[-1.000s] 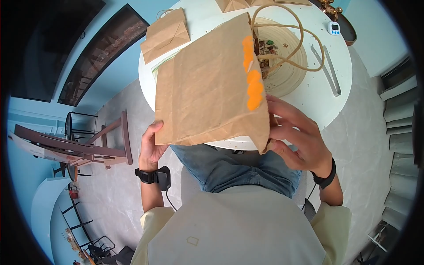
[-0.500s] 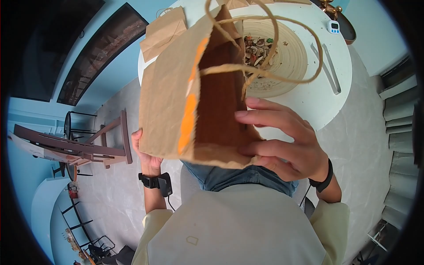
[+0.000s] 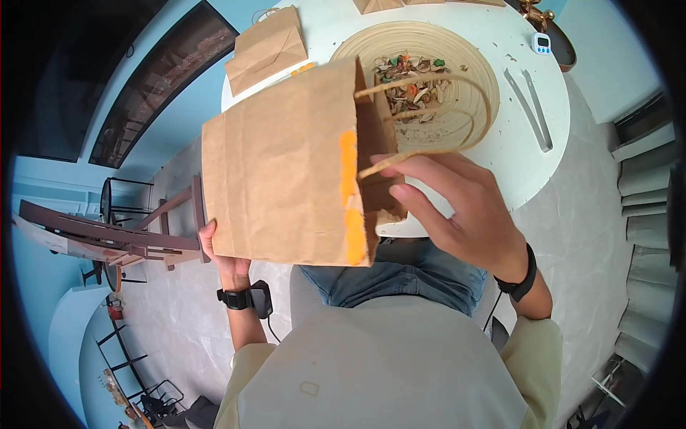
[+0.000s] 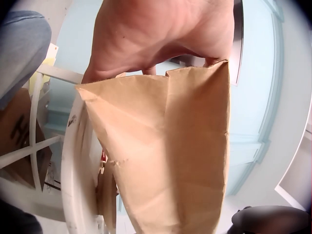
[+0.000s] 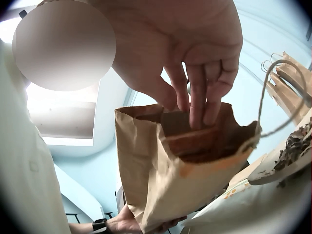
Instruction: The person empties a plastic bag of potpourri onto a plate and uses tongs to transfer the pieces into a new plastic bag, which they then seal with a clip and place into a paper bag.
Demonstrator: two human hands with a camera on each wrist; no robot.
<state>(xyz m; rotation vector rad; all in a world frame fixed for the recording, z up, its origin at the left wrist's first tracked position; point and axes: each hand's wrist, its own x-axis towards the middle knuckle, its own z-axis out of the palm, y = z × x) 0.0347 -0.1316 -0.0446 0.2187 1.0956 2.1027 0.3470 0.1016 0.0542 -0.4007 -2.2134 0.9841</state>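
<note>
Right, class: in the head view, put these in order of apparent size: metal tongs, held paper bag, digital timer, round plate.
1. Held paper bag
2. Round plate, partly hidden
3. Metal tongs
4. Digital timer
The bag looks enlarged by being nearer the camera.

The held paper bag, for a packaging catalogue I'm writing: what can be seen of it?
The bag is creased brown paper with a jagged rim, orange marks beside it and thin looped handles. It is held tilted above the table's near edge, its mouth open toward the right grip, whose fingers reach in; contact there is unclear. The left grip holds the base end. Any contents are hidden.
</note>
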